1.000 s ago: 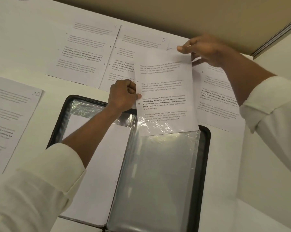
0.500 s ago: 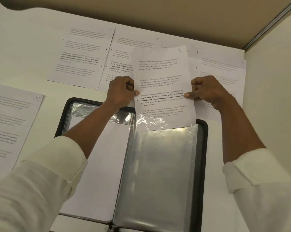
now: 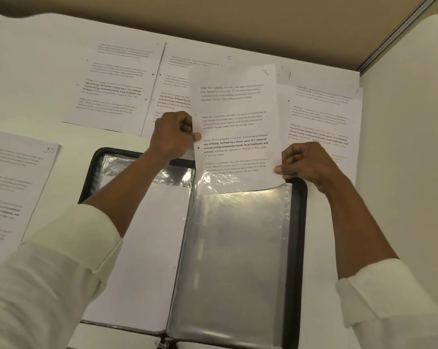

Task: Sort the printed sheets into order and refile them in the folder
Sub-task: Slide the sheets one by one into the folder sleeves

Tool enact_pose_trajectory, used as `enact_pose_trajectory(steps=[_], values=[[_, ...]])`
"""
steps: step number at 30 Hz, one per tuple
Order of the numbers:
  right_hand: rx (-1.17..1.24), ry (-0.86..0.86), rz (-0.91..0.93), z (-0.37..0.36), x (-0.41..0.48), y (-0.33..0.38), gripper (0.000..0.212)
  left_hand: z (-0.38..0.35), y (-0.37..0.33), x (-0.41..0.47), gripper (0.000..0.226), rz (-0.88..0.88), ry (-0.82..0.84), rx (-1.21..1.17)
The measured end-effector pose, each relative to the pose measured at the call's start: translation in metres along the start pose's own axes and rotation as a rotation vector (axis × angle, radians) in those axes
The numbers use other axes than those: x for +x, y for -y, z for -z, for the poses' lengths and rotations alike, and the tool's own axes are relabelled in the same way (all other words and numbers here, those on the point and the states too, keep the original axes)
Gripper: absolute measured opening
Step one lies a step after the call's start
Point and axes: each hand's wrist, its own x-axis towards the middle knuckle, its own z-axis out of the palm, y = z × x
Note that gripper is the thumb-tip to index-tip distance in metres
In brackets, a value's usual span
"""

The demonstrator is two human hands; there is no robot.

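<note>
A black folder [image 3: 298, 222] lies open on the white table, with clear plastic sleeves [image 3: 235, 260] on its right side and a filed white sheet [image 3: 142, 248] on its left. A printed sheet marked 3 [image 3: 234, 117] has its bottom edge inside the top of the right sleeve. My left hand [image 3: 173, 134] pinches the sheet's left edge. My right hand [image 3: 306, 163] pinches its lower right edge.
Loose printed sheets lie beyond the folder: one marked 4 [image 3: 117, 86], one marked 5 [image 3: 177, 79], and overlapping ones marked 6 and 1 at the right [image 3: 321, 117]. A sheet marked 10 [image 3: 14, 187] lies at the left. A tan partition wall [image 3: 263, 18] borders the table's far edge.
My right hand has moved from the sheet's top corner down to its lower right edge. The sheet has slid slightly deeper into the sleeve's opening.
</note>
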Motion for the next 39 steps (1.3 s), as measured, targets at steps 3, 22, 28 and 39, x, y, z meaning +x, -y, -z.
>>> enact_pose_trajectory(steps=[3,22,28,39], values=[[0.007,-0.029,0.002,-0.003,-0.002,-0.002,0.037,0.0,0.0,-0.001,0.026,-0.003,0.001,-0.015],[-0.146,-0.051,0.058,-0.009,-0.01,0.002,0.042,0.004,-0.001,-0.005,0.023,-0.02,-0.061,-0.034],[-0.211,0.02,0.064,-0.003,-0.013,0.003,0.044,0.005,0.001,-0.006,0.022,-0.038,-0.053,-0.026],[-0.172,-0.008,0.068,-0.002,-0.015,0.001,0.035,0.009,-0.002,-0.004,0.022,-0.075,-0.008,0.007]])
